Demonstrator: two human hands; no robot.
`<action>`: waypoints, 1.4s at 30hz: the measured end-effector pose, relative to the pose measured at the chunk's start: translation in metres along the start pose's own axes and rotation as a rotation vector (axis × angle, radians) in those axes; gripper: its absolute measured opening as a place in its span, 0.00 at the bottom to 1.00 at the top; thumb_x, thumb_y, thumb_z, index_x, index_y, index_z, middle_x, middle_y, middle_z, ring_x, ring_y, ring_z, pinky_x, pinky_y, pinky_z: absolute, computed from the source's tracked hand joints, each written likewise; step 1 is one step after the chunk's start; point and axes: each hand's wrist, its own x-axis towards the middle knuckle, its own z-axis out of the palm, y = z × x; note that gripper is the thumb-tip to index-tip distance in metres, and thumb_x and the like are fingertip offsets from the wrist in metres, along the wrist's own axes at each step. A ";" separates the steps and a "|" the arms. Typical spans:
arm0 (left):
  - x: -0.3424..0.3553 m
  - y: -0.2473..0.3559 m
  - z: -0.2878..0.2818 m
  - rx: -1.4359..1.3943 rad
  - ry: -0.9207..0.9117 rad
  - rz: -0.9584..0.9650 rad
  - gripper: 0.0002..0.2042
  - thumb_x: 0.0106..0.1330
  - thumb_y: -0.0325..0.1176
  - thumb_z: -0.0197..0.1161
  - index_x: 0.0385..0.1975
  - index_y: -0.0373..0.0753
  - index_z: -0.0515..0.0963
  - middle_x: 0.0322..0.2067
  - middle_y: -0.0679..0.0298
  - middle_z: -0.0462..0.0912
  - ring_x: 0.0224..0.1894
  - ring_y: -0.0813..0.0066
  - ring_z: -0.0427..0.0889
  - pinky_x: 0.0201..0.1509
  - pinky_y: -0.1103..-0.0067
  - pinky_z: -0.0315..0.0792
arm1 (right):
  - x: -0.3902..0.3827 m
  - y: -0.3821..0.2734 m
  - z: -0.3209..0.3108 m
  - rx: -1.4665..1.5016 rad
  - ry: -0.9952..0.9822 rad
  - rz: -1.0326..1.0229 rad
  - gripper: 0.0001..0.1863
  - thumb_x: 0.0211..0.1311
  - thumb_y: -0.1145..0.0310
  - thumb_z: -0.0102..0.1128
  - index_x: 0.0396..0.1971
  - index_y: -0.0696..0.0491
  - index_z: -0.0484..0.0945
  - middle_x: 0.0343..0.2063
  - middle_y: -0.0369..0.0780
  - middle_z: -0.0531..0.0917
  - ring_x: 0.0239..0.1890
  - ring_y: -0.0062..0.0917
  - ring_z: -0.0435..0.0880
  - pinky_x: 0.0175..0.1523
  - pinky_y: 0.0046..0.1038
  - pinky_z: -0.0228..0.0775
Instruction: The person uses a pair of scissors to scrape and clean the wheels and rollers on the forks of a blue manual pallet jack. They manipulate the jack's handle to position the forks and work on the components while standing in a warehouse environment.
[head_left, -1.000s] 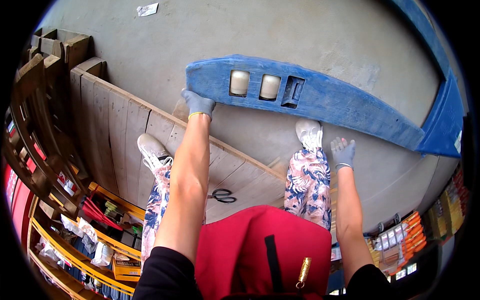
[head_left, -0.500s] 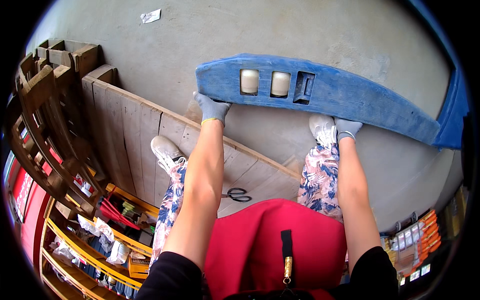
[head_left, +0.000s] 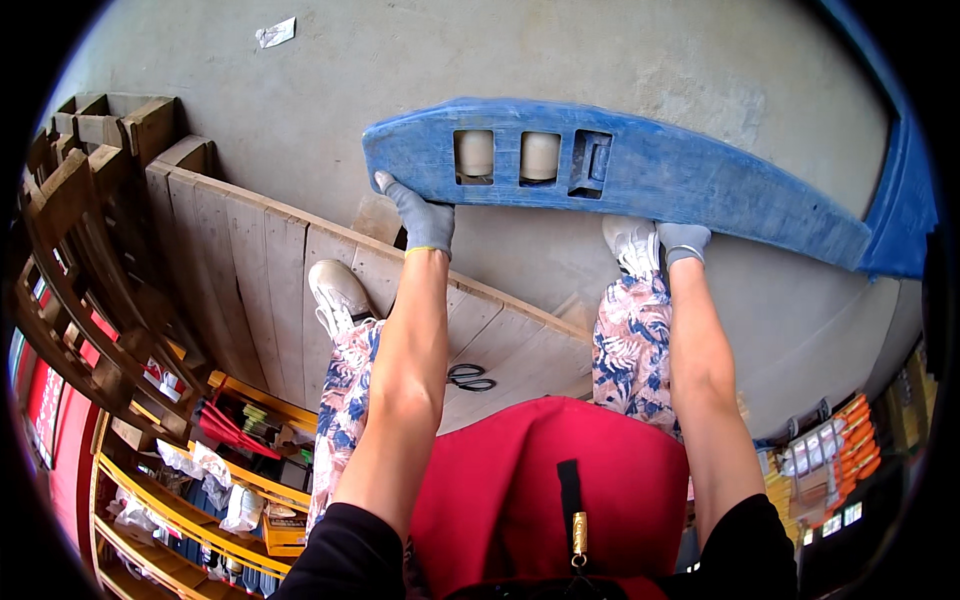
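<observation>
A long blue pallet jack fork spans the area in front of me, its tapered tip at the left. Two cream rollers show through openings near that tip. My left hand, in a grey glove, grips the near edge close to the tip, its thumb against the blue side. My right hand, gloved alike, is closed at the near edge around mid-length, its fingers partly hidden beneath the fork. Beside the right hand, one beige shoe reaches the fork's edge.
My other shoe stands on a wooden plank platform, where black-handled scissors lie. Wooden pallets rise at the left above a yellow shelf rack. A paper scrap lies on the concrete floor. Another blue part joins the fork's right end.
The view has shifted slightly, putting the fork and floor a little farther left in the picture. My left hand sits slightly farther from the tip. Both hands keep hold of the fork.
</observation>
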 end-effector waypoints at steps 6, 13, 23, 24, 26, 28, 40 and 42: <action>-0.011 0.017 0.003 0.051 0.059 -0.010 0.37 0.62 0.70 0.36 0.64 0.51 0.58 0.63 0.66 0.63 0.63 0.64 0.64 0.65 0.61 0.63 | -0.020 -0.009 -0.027 -0.130 -0.003 -0.085 0.32 0.62 0.44 0.46 0.61 0.47 0.66 0.63 0.42 0.67 0.65 0.37 0.64 0.66 0.33 0.55; -0.018 0.018 0.004 0.034 0.071 -0.005 0.37 0.61 0.70 0.42 0.65 0.52 0.57 0.62 0.65 0.63 0.63 0.63 0.65 0.65 0.60 0.62 | -0.023 -0.024 -0.047 -0.159 -0.126 -0.015 0.31 0.61 0.44 0.46 0.61 0.45 0.67 0.62 0.42 0.67 0.64 0.38 0.65 0.64 0.36 0.59; -0.035 0.032 0.004 -0.153 -0.022 -0.198 0.40 0.60 0.73 0.30 0.66 0.51 0.55 0.64 0.61 0.60 0.65 0.56 0.59 0.63 0.48 0.58 | -0.016 -0.011 -0.026 -0.159 -0.044 -0.065 0.30 0.64 0.45 0.42 0.62 0.44 0.66 0.63 0.41 0.66 0.64 0.38 0.64 0.63 0.36 0.60; -0.038 0.031 0.005 -0.202 -0.028 -0.217 0.41 0.60 0.74 0.27 0.66 0.51 0.55 0.64 0.61 0.60 0.65 0.55 0.59 0.62 0.46 0.58 | -0.016 -0.010 -0.026 -0.171 -0.032 -0.074 0.30 0.64 0.45 0.42 0.62 0.43 0.66 0.63 0.41 0.66 0.64 0.37 0.64 0.63 0.36 0.60; -0.027 0.013 -0.014 -0.378 0.016 -0.288 0.39 0.61 0.72 0.28 0.66 0.52 0.56 0.64 0.60 0.60 0.64 0.54 0.60 0.61 0.46 0.58 | -0.015 -0.011 -0.024 -0.196 -0.017 -0.104 0.30 0.64 0.45 0.43 0.62 0.43 0.66 0.63 0.41 0.66 0.64 0.37 0.65 0.63 0.37 0.60; -0.024 -0.004 -0.019 -0.413 -0.019 -0.326 0.38 0.62 0.71 0.30 0.65 0.52 0.58 0.65 0.61 0.60 0.64 0.54 0.60 0.60 0.46 0.58 | -0.014 -0.005 -0.021 -0.226 -0.014 -0.128 0.30 0.63 0.45 0.44 0.62 0.43 0.66 0.63 0.40 0.66 0.64 0.37 0.65 0.62 0.38 0.61; -0.018 -0.031 -0.022 -0.320 0.008 -0.146 0.23 0.70 0.49 0.41 0.59 0.46 0.67 0.61 0.61 0.66 0.62 0.56 0.64 0.62 0.53 0.62 | -0.020 -0.016 -0.029 -0.211 -0.020 -0.115 0.31 0.61 0.45 0.48 0.61 0.43 0.67 0.62 0.41 0.67 0.63 0.38 0.66 0.62 0.38 0.62; -0.018 -0.029 -0.025 -0.287 0.048 -0.114 0.20 0.70 0.44 0.41 0.57 0.43 0.68 0.60 0.60 0.68 0.60 0.56 0.67 0.60 0.55 0.65 | -0.020 -0.018 -0.031 -0.193 -0.058 -0.094 0.31 0.60 0.45 0.49 0.61 0.43 0.67 0.63 0.41 0.67 0.64 0.38 0.65 0.62 0.38 0.61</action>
